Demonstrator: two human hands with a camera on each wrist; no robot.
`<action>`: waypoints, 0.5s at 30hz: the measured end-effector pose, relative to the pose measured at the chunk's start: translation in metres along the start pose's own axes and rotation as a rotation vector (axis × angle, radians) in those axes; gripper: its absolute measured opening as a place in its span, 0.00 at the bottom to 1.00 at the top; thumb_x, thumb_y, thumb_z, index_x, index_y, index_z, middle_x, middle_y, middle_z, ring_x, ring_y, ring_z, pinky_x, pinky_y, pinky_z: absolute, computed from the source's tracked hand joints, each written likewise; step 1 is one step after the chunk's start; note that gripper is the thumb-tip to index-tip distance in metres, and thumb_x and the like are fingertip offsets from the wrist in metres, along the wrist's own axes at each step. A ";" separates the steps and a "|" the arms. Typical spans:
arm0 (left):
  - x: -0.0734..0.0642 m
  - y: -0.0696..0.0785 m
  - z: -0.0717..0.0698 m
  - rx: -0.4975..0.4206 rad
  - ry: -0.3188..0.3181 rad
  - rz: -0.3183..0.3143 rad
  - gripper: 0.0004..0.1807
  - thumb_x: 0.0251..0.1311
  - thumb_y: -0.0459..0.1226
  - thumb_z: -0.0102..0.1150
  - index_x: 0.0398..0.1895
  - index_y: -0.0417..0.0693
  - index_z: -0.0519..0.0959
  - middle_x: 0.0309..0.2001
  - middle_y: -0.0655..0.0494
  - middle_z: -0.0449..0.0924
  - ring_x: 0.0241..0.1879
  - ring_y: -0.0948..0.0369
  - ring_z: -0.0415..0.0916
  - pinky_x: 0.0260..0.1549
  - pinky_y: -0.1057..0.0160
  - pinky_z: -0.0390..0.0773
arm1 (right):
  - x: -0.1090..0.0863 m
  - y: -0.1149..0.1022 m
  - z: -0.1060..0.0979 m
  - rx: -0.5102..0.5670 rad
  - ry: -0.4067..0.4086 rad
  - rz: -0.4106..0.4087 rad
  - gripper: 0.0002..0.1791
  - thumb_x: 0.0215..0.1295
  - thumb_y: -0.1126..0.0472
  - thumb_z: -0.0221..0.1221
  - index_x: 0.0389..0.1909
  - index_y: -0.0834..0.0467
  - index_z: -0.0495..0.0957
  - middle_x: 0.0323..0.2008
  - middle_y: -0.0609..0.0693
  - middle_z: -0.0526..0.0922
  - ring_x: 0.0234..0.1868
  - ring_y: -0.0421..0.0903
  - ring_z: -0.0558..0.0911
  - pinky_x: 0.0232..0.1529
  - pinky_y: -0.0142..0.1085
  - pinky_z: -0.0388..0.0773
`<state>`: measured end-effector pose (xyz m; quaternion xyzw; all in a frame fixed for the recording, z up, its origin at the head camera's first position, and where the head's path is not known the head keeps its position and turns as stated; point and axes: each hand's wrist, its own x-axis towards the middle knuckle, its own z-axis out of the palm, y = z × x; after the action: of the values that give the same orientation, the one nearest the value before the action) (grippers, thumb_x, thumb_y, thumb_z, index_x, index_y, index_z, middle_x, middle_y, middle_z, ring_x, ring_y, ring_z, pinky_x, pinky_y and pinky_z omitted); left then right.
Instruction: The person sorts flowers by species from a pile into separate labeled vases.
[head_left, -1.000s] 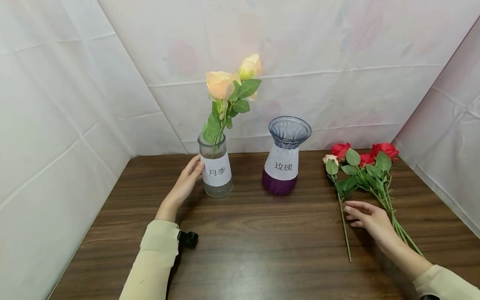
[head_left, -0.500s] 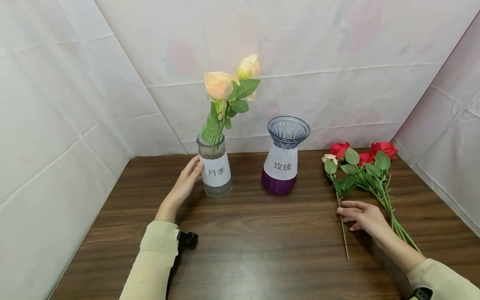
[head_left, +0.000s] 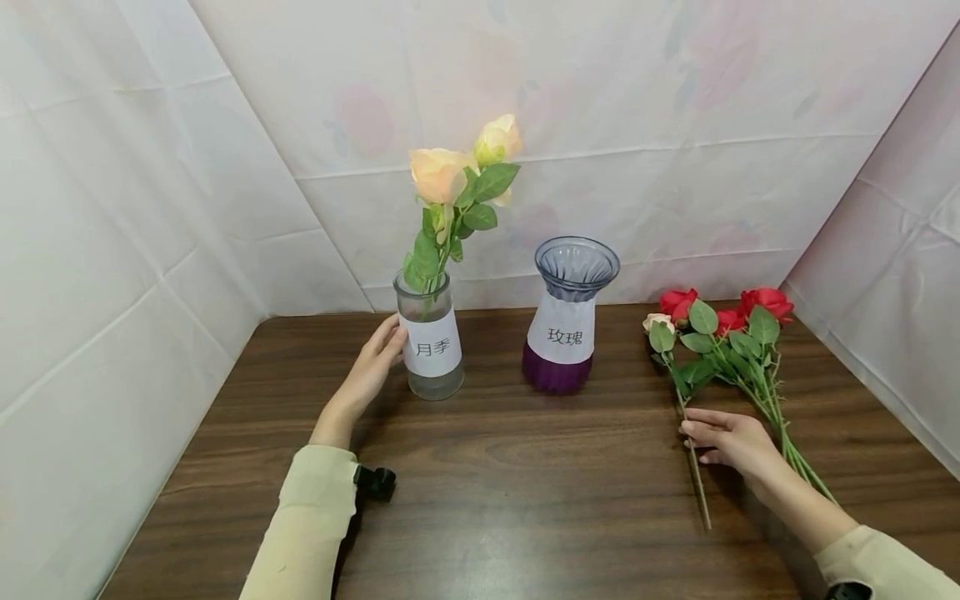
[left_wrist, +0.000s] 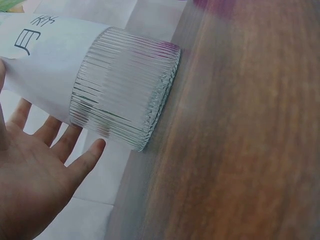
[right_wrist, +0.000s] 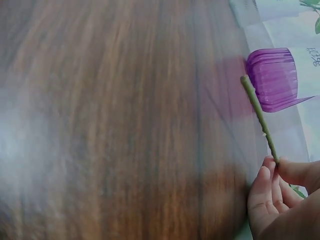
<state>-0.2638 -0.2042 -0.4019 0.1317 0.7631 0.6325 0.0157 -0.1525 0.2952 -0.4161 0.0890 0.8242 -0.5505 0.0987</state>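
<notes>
At the left, my left hand point(head_left: 375, 358) touches the side of a clear glass vase point(head_left: 437, 386) with a white label. In the left wrist view, its fingers point(left_wrist: 89, 159) lie loosely extended along the vase, not wrapped round it. Peach roses point(head_left: 438, 175) with green leaves stand in that vase. My right hand point(head_left: 738, 446) pinches the stem point(head_left: 697, 483) of a single pale rose point(head_left: 658, 323) between thumb and fingers. The right wrist view shows the stem's cut end point(right_wrist: 244, 79) sticking out past the fingertips.
A blue-and-purple glass vase point(head_left: 558, 372), also labelled, stands mid-table with no flowers in it. Several red roses point(head_left: 767, 305) lie at the right, their stems point(head_left: 813, 479) passing behind my right forearm. Pale cloth point(head_left: 675, 183) hangs behind the brown wooden table point(head_left: 480, 500).
My right hand has moved slightly left to the pale rose's stem and now pinches it. The lower end of the stem has shifted a little. My left hand stays at the clear vase.
</notes>
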 end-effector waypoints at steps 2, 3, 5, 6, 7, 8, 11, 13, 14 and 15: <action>0.000 -0.001 0.000 0.000 -0.001 0.001 0.31 0.78 0.50 0.38 0.77 0.45 0.54 0.71 0.37 0.60 0.71 0.45 0.57 0.67 0.41 0.59 | -0.001 0.001 0.001 0.014 0.005 -0.015 0.34 0.71 0.57 0.60 0.67 0.76 0.62 0.42 0.46 0.86 0.36 0.34 0.82 0.34 0.36 0.82; 0.000 -0.001 0.000 0.001 -0.001 0.003 0.31 0.78 0.50 0.38 0.77 0.45 0.54 0.71 0.37 0.59 0.71 0.45 0.56 0.67 0.41 0.59 | -0.002 0.001 0.002 0.016 0.009 -0.024 0.34 0.72 0.57 0.59 0.67 0.76 0.62 0.42 0.46 0.86 0.36 0.34 0.82 0.34 0.35 0.82; 0.000 -0.002 -0.001 0.003 -0.002 0.007 0.31 0.78 0.50 0.38 0.77 0.46 0.53 0.72 0.37 0.59 0.71 0.45 0.56 0.67 0.41 0.59 | -0.003 0.000 0.004 0.019 0.023 -0.045 0.34 0.72 0.57 0.59 0.67 0.76 0.62 0.42 0.44 0.86 0.36 0.33 0.81 0.34 0.34 0.82; 0.000 -0.002 -0.001 0.002 -0.001 0.009 0.31 0.78 0.50 0.38 0.77 0.46 0.54 0.72 0.37 0.59 0.71 0.45 0.56 0.67 0.41 0.59 | -0.004 0.000 0.005 0.020 0.031 -0.055 0.34 0.72 0.57 0.60 0.68 0.76 0.62 0.42 0.43 0.86 0.36 0.33 0.81 0.34 0.34 0.82; 0.000 -0.002 -0.001 0.000 0.000 0.010 0.31 0.78 0.50 0.38 0.77 0.45 0.54 0.72 0.37 0.59 0.71 0.45 0.56 0.67 0.41 0.59 | -0.004 -0.001 0.005 0.022 0.039 -0.065 0.34 0.72 0.56 0.60 0.68 0.76 0.62 0.42 0.42 0.85 0.36 0.32 0.81 0.34 0.34 0.82; 0.000 -0.003 -0.001 -0.001 0.002 0.011 0.31 0.78 0.50 0.38 0.77 0.46 0.54 0.72 0.37 0.58 0.71 0.45 0.56 0.67 0.41 0.59 | -0.005 -0.002 0.006 0.023 0.047 -0.076 0.34 0.72 0.56 0.60 0.68 0.75 0.62 0.42 0.41 0.85 0.36 0.32 0.81 0.34 0.33 0.82; 0.000 -0.003 -0.001 -0.007 -0.002 0.013 0.32 0.78 0.50 0.39 0.77 0.46 0.53 0.72 0.36 0.58 0.71 0.45 0.55 0.67 0.41 0.58 | -0.007 -0.005 0.007 0.063 0.073 -0.104 0.34 0.71 0.56 0.60 0.68 0.74 0.63 0.39 0.36 0.85 0.36 0.32 0.82 0.33 0.33 0.81; 0.000 -0.003 0.000 -0.012 -0.007 0.013 0.32 0.78 0.50 0.39 0.78 0.47 0.53 0.72 0.36 0.57 0.71 0.45 0.55 0.68 0.41 0.58 | -0.009 -0.007 0.007 0.133 0.092 -0.121 0.29 0.71 0.57 0.60 0.66 0.69 0.68 0.37 0.35 0.85 0.36 0.33 0.83 0.32 0.32 0.81; 0.000 -0.002 0.000 -0.017 -0.010 0.015 0.32 0.78 0.50 0.39 0.78 0.47 0.52 0.72 0.36 0.57 0.71 0.44 0.55 0.68 0.41 0.57 | -0.010 -0.008 0.007 0.175 0.098 -0.129 0.25 0.70 0.57 0.61 0.64 0.64 0.72 0.36 0.35 0.86 0.36 0.33 0.84 0.32 0.32 0.81; 0.000 -0.002 0.000 -0.022 -0.012 0.017 0.32 0.78 0.49 0.39 0.78 0.47 0.52 0.72 0.36 0.57 0.72 0.44 0.54 0.68 0.41 0.57 | -0.011 -0.010 0.007 0.220 0.104 -0.138 0.21 0.70 0.58 0.61 0.61 0.59 0.76 0.36 0.36 0.86 0.35 0.34 0.84 0.32 0.32 0.81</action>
<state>-0.2642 -0.2040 -0.4038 0.1421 0.7549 0.6400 0.0163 -0.1442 0.2844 -0.4074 0.0709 0.7671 -0.6376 0.0077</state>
